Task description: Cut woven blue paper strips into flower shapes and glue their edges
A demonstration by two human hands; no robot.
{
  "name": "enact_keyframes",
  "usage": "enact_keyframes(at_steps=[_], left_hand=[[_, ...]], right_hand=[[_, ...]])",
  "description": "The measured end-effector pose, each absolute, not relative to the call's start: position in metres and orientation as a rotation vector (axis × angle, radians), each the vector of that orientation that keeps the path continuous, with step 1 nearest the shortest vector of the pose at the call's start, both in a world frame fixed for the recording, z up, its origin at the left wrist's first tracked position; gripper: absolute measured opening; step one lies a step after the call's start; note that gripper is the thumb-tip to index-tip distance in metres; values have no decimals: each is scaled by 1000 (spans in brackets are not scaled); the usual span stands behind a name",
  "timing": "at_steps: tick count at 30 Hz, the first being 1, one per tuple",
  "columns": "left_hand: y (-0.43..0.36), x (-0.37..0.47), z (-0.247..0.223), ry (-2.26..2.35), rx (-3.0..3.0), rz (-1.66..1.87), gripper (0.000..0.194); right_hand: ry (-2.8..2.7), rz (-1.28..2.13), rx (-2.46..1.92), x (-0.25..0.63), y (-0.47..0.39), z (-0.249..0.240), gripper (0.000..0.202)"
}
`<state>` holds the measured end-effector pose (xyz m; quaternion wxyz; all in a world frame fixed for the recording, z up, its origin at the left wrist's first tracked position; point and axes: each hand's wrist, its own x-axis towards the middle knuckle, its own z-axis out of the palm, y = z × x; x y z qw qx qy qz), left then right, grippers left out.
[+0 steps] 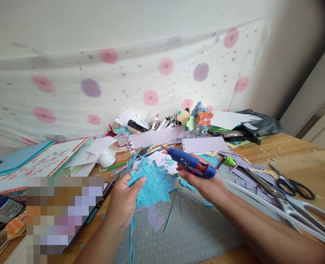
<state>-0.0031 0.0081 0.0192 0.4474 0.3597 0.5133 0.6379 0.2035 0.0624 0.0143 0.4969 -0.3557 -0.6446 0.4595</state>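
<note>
My left hand (125, 200) pinches the left edge of a woven mat of blue paper strips (154, 183), thumb on top. The mat is tilted toward me, with uneven strip ends around its edges. In my right hand (199, 183) is a blue glue gun (191, 163), fingers wrapped round its handle. Its nozzle points up and left, above the far edge of the mat and apart from it. Below both hands lies a grey cutting mat (190, 231), with a purple paper scrap (154, 219) and thin blue strips on it.
Large scissors (278, 192) and a smaller black-handled pair (291, 185) lie at the right among purple paper scraps (245, 176). A blurred-out screen (65, 216) stands at the left front. Pens, paper flowers (205, 117) and a black plastic bag (264, 124) line the back.
</note>
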Motion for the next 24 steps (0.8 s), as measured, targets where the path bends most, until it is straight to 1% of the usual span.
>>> enact_keyframes(at_steps=[4, 10, 13, 17, 20, 24], left_hand=[[5, 1, 15, 1258, 896, 1368, 37], [1, 1, 5, 1347, 1139, 1102, 25], [0, 1, 2, 1317, 1174, 1079, 22], [1, 2, 2, 1242, 1081, 1065, 22], [1, 5, 6, 1167, 1000, 1083, 25], [1, 12, 13, 1124, 900, 1163, 31]], right_hand=[[-1469, 1276, -871, 203, 65, 15, 30], [-1412, 1482, -798, 198, 65, 20, 31], [-1502, 1434, -888, 198, 65, 19, 29], [-1562, 1341, -975, 198, 67, 20, 26], [-1557, 1362, -957, 199, 66, 21, 24], [-1492, 1446, -916, 200, 63, 24, 26]])
